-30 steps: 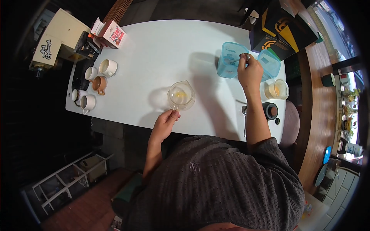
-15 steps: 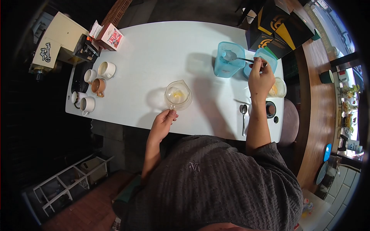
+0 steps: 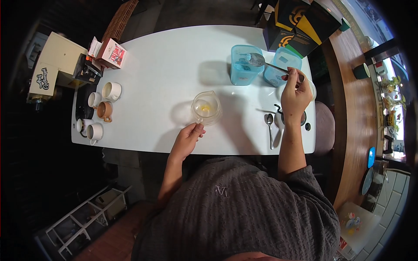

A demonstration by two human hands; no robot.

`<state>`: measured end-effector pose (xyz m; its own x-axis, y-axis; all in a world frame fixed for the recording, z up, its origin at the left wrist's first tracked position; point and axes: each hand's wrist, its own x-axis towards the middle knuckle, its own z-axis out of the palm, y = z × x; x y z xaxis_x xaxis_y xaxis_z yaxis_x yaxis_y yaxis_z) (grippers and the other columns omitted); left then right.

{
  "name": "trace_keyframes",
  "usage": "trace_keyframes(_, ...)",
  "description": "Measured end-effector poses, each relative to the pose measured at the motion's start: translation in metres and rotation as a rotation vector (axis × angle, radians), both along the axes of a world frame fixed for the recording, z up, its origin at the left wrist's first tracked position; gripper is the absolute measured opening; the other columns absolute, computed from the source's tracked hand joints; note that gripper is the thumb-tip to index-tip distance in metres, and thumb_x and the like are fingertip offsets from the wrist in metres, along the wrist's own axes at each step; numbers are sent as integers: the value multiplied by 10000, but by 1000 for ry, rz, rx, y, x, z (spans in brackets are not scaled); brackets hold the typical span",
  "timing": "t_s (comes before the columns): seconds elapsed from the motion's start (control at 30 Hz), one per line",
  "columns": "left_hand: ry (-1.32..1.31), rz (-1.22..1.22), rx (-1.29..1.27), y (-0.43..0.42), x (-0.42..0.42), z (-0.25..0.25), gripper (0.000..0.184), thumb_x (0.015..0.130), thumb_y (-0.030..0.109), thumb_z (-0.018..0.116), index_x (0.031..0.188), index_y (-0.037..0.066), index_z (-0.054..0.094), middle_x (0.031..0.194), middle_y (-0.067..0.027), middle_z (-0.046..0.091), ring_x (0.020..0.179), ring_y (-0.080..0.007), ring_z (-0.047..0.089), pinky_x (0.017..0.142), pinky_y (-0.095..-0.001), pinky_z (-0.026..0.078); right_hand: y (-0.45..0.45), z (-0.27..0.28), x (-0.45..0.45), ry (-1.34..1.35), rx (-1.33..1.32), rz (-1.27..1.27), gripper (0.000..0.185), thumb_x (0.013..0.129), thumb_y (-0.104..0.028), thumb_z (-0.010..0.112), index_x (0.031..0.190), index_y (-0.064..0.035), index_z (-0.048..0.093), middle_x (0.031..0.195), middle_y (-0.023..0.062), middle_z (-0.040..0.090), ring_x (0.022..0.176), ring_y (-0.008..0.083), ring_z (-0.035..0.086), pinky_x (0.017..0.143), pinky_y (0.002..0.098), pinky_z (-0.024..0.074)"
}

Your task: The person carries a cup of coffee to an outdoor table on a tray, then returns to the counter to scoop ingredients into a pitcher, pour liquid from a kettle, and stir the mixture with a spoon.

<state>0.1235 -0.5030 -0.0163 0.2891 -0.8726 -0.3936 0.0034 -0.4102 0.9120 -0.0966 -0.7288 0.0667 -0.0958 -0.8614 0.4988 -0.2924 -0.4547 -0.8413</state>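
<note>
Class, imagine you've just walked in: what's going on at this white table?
A person's left hand holds a glass jug by its handle, with something yellow inside. The right hand grips a long spoon, whose bowl appears over a blue container. A smaller spoon lies on the table, nearer the person.

The person's top (image 3: 244, 213) is dark charcoal grey, its crinkled fabric textured with fine broken ribs; a small pale outlined emblem (image 3: 221, 191) of overlapping angular letters sits near 11 o'clock, and the short, loose right sleeve (image 3: 306, 185) lies towards 2 o'clock
</note>
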Motion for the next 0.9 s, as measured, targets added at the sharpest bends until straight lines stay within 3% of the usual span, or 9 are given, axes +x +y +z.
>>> trace_keyframes(0.9,-21,-36,3,5,5,5,438,1001,416,510,933,2,638,845,-32,638,768,-101,530,700,-264,444,8,-6,2,3,-46,-18,233,979,-137,543,989,63,663,785,96,706,716,107,676,605,221,485)
